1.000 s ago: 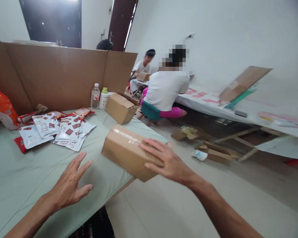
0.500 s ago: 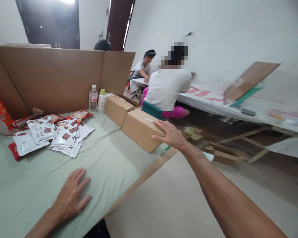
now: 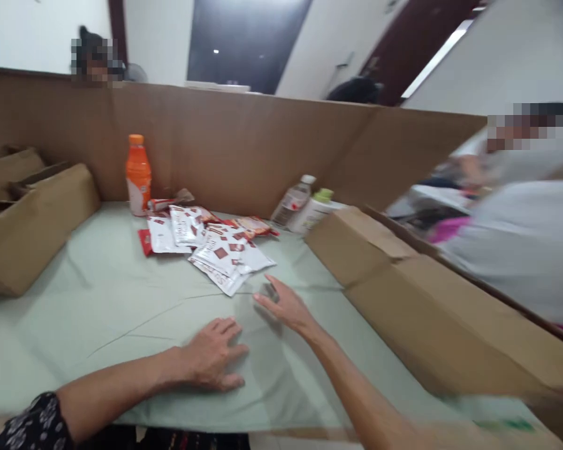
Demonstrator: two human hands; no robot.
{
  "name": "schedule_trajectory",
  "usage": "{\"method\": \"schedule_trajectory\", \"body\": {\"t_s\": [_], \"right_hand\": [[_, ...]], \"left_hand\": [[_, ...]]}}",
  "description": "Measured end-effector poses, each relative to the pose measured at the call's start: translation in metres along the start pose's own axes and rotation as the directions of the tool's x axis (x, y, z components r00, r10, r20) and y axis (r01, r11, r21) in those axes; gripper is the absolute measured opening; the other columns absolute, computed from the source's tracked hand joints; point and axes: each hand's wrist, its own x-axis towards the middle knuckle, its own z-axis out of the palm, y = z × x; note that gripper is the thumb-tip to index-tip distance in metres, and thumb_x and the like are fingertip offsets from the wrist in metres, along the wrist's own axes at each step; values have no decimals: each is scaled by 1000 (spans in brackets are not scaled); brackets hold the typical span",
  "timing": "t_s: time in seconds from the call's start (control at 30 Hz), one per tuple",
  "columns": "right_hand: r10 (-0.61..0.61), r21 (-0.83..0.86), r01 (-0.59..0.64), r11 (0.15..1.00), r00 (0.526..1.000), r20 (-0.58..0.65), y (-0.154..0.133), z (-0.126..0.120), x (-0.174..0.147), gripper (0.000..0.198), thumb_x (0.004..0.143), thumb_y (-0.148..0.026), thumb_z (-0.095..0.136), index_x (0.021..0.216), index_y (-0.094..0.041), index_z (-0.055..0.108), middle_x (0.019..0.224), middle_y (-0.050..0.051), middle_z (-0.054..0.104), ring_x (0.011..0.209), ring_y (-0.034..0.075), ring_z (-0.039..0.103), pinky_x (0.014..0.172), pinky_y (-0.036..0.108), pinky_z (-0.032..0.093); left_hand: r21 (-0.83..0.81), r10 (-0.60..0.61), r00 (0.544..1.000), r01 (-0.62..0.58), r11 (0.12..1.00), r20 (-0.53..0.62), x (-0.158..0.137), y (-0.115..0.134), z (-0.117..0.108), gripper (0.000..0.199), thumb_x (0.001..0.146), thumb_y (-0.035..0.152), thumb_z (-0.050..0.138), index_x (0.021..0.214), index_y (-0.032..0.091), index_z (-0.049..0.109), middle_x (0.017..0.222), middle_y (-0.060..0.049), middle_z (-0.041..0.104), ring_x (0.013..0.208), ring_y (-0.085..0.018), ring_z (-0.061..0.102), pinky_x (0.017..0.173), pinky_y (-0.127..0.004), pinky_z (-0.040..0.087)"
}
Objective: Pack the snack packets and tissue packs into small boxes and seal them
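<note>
My left hand [image 3: 213, 355] rests on the pale green tablecloth [image 3: 136, 300] with its fingers spread, holding nothing. Above the cloth, my right hand [image 3: 284, 304] reaches forward, thumb and fingers apart, close to a pile of pouches. White packets printed with brown squares [image 3: 223, 247] lie overlapped in that pile. A few red packets [image 3: 256, 226] show at its back edge. The cardboard boxes [image 3: 431, 312] along the right side are apart from both hands.
An orange bottle [image 3: 138, 175] stands behind the packets. A clear bottle [image 3: 293, 203] and a white bottle with a green cap [image 3: 315, 209] stand beside the right boxes. A cardboard panel [image 3: 244, 144] closes off the back. Divided boxes [image 3: 37, 219] sit left; people are beyond the panel.
My right hand has left the cardboard box and moved left, toward the packets. The view has swung left, bringing the divided boxes into sight. My left hand stays on the cloth.
</note>
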Motion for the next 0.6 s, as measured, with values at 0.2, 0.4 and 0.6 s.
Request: {"method": "schedule_trajectory", "body": {"t_s": [0.2, 0.4, 0.6], "right_hand": [[-124, 78, 123, 989, 992, 6, -59, 72, 22, 75, 86, -67, 46, 139, -17, 61, 138, 21, 70, 130, 41, 65, 107, 59, 52], [-190, 109, 201, 973, 976, -104, -41, 89, 5, 78, 90, -70, 46, 152, -24, 49, 145, 16, 66, 133, 43, 63, 105, 63, 52], [-213, 73, 222, 972, 970, -119, -46, 89, 6, 77, 90, -68, 47, 152, -22, 51, 142, 18, 68, 131, 43, 64, 102, 62, 54]], "left_hand": [[146, -257, 947, 286, 947, -193, -92, -35, -57, 63, 82, 47, 80, 139, 27, 64, 164, -14, 48, 154, -36, 42, 122, -49, 43], [111, -604, 417, 872, 477, -679, -228, -117, -183, 64, 95, 32, 58, 154, 14, 45, 171, -24, 29, 162, -45, 16, 127, -69, 20], [2, -693, 188, 966, 259, -696, -278, -143, -235, 39, 87, 26, 50, 116, 12, 71, 101, -18, 77, 115, -42, 69, 114, -71, 37]]}}
